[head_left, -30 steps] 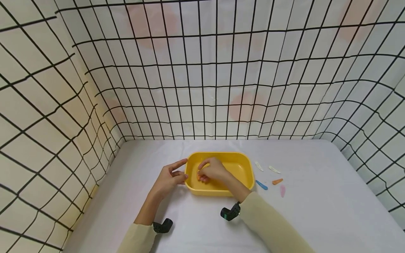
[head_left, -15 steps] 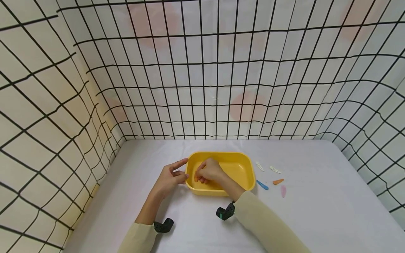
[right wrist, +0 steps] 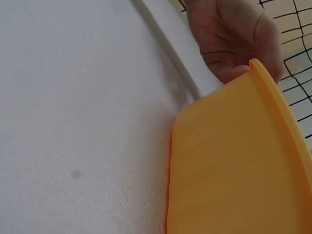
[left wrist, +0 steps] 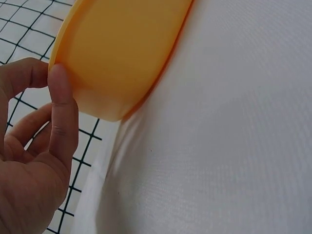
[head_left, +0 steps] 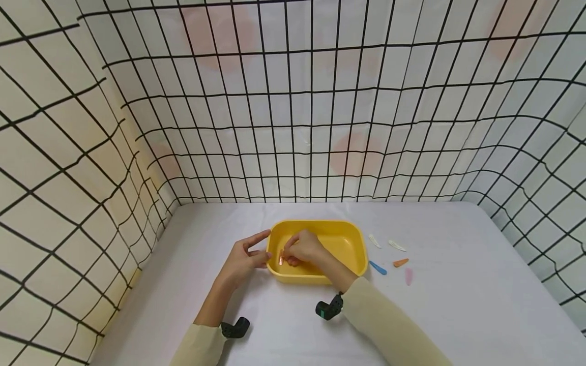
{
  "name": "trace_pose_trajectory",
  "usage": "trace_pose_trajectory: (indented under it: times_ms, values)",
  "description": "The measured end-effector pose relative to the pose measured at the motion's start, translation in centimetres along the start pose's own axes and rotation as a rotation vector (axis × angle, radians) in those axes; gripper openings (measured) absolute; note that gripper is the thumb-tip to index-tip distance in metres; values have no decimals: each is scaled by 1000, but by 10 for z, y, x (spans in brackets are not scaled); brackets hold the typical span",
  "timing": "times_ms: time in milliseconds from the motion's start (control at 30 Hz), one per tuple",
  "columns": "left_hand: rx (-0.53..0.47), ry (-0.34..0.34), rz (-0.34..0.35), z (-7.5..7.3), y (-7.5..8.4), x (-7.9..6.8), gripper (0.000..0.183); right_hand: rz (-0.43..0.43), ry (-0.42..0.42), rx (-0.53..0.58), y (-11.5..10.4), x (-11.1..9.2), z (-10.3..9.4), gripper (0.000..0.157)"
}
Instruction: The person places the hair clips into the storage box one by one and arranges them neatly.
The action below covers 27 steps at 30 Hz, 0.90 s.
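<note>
Orange clip [head_left: 281, 258] by my right hand [head_left: 304, 247]: probably light, stiff, kinda slick; pinch its sides. Can't tell if I'm gripping it. Left hand [head_left: 244, 261] loose, touching tray [head_left: 297, 279].

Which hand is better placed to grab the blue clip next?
Probably the right hand: it is nearer the blue clip, which lies by the right end of the tray. The left hand touches the tray's left end.

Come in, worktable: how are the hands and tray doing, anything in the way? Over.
Left grip holding yellow tray by rim. Right grip inside, at orange clip; pinch unclear. No obstruction seen; small clips lie right of tray.
</note>
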State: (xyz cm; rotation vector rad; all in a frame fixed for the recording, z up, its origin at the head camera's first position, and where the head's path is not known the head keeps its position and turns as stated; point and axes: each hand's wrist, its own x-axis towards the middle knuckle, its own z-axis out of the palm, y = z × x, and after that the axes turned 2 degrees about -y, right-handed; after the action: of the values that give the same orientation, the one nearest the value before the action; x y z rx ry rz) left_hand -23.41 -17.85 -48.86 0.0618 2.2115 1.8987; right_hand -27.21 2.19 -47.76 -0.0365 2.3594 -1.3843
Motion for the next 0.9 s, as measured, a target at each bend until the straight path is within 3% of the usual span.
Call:
trace_pose_trajectory:
  times_ms: [500, 900]
  values:
    - [-11, 10, -14, 1, -3, 0, 63, -18, 25, 33, 10, -14, -23, 20]
    - [-9, 0, -29, 1, -1, 0, 62, -56, 44, 51, 29, -32, -66, 22]
